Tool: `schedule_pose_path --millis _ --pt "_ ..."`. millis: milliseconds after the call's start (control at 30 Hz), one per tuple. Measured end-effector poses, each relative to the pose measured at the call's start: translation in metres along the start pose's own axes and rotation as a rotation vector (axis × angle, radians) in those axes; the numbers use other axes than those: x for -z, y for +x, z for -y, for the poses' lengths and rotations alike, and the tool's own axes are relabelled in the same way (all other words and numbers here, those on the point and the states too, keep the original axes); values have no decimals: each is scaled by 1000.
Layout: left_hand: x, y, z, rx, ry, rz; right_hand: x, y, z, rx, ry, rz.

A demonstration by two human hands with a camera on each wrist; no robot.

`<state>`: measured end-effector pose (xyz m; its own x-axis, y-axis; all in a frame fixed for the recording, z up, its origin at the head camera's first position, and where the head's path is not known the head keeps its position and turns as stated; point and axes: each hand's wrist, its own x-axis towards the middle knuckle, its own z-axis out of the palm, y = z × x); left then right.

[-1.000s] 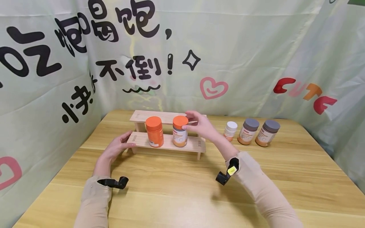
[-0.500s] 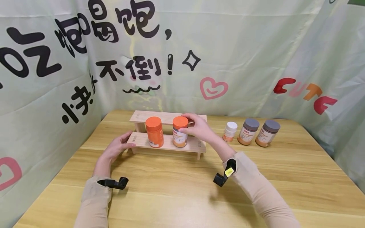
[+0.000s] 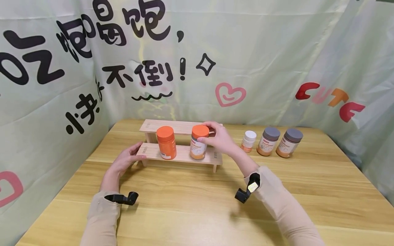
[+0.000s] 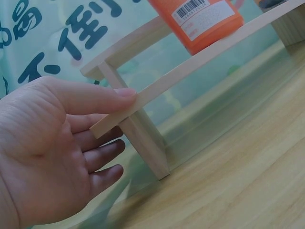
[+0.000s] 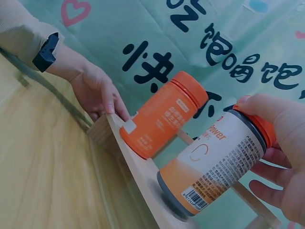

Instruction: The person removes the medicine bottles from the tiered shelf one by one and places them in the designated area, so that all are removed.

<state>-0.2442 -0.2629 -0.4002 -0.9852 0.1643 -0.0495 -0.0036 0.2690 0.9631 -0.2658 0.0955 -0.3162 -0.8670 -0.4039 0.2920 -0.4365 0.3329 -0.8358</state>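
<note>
A two-tier wooden shelf [image 3: 180, 157] stands on the table. At its left end, my left hand [image 3: 124, 159] grips the lower board, with the thumb on top and the fingers reaching beneath, as the left wrist view shows. My right hand [image 3: 222, 139] holds a white-labelled supplement bottle [image 3: 198, 148] around its orange lid. This bottle is upright on or just over the lower board; whether its base touches the wood I cannot tell. To its left stands an all-orange bottle [image 3: 167, 145] on the same board, with a gap between the two.
Right of the shelf, a small white-capped bottle [image 3: 248, 141] and two grey-lidded bottles, one nearer [image 3: 268, 141] and one farther right [image 3: 289, 142], stand in a row on the wooden table [image 3: 197, 212]. A printed curtain [image 3: 261, 61] hangs close behind the table.
My right hand has shifted right with the white-labelled bottle, widening the gap from the orange bottle. The left hand keeps its hold on the shelf.
</note>
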Motion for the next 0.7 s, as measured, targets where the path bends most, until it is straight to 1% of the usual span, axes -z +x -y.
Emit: schedule_pose_path --millis 200,433,700 --pt "0 -1 -3 2 -1 0 15 -7 0 -30 39 -33" --pt "1 -1 -3 3 -1 8 35 -18 -4 -50 10 -67" --pt "1 -2 -3 5 -8 11 60 -32 -11 -48 -29 -106"
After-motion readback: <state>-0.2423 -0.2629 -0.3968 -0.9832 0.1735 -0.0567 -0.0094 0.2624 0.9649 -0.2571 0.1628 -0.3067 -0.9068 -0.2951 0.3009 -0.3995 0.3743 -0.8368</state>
